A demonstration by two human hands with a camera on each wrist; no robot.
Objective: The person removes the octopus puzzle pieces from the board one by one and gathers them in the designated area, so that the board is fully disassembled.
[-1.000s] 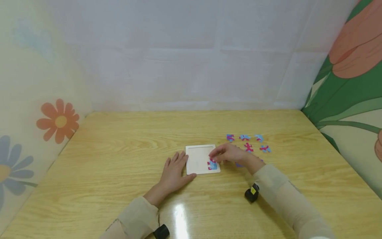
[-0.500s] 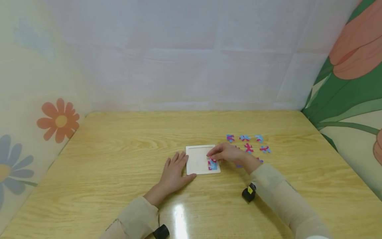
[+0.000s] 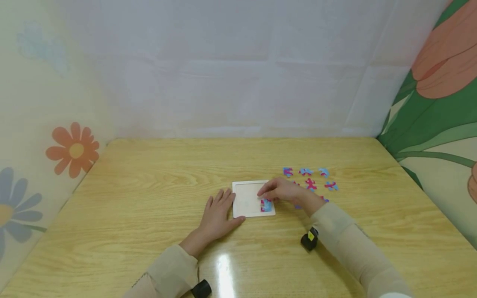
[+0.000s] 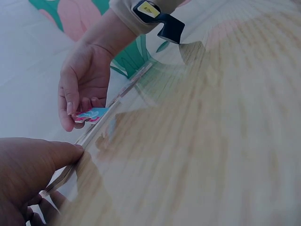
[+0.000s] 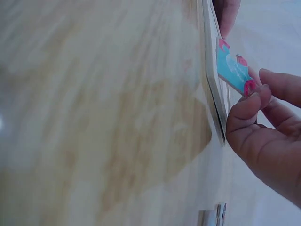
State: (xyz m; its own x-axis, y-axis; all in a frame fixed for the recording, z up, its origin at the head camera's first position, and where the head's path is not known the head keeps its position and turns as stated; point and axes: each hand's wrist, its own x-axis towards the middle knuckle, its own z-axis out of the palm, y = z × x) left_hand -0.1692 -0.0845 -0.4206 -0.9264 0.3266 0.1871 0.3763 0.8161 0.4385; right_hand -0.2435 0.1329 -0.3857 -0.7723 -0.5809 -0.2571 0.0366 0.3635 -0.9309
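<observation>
Between thumb and fingertips my right hand (image 3: 281, 191) pinches a blue and pink jigsaw piece (image 3: 266, 205) by one corner. The piece is over the lower right corner of a white puzzle tray (image 3: 246, 196); in the right wrist view the piece (image 5: 233, 68) tilts up above the tray's rim (image 5: 212, 70). My left hand (image 3: 218, 217) rests at the tray's left side with fingers spread, fingertips and thumb right at its edge. From the left wrist view, the piece (image 4: 91, 114) shows below the right fingertips.
Several loose jigsaw pieces lie on the wooden table (image 3: 149, 198) right of the tray, among them a pink one (image 3: 310, 184); my right hand and wrist partly cover others. Small black cameras hang at the right wrist (image 3: 310, 239) and left wrist (image 3: 201, 289).
The right hand has shifted slightly left over the tray, still pinching the jigsaw piece, and is now almost still. My left hand has stayed in place.
</observation>
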